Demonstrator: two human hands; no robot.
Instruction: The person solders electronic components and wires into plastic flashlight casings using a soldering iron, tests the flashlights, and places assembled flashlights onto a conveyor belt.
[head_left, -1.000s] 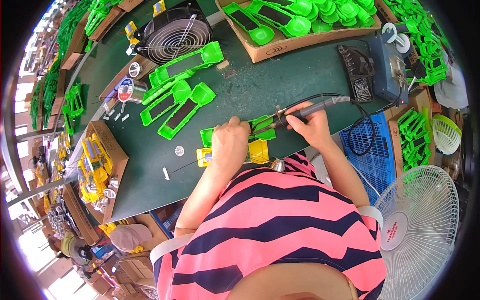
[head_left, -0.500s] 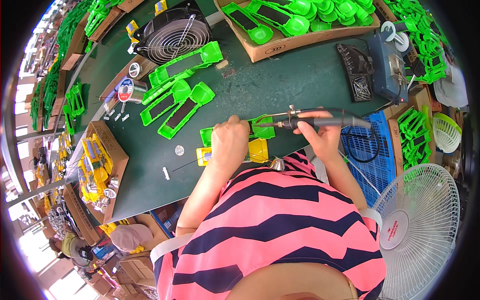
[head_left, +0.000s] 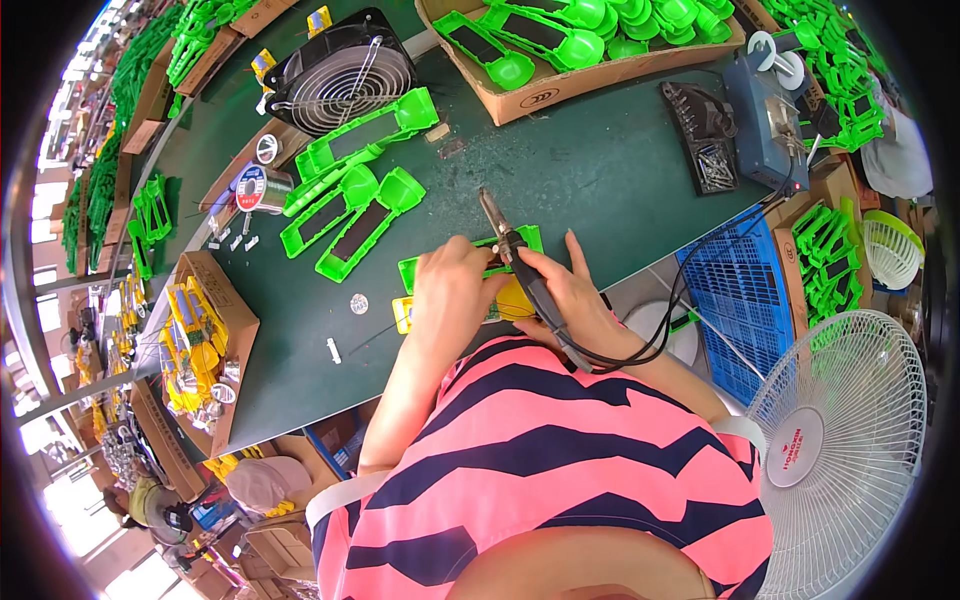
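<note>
A green plastic housing (head_left: 533, 239) lies on the bench in front of me, partly covered by my left hand (head_left: 452, 292). The fingers of that hand are bent closed on the housing; whatever small part may be between the fingertips is hidden. My right hand (head_left: 572, 298) holds a soldering iron (head_left: 527, 272) with a dark handle, its metal tip pointing up and away over the bench. The thumb side of this hand is close to the left fingertips. Nearer my body, a yellow plastic housing (head_left: 515, 303) sits partly under both hands.
Several green housings (head_left: 355, 225) lie left of centre, near a solder wire spool (head_left: 262, 188) and a black fan (head_left: 342, 85). A carton (head_left: 560, 92) of green parts stands at the back. Rightward are a soldering station (head_left: 762, 125) and a white fan (head_left: 840, 450).
The soldering iron has swung from pointing left at the green housing to pointing up and away. My right hand has come left and nearer, beside my left hand.
</note>
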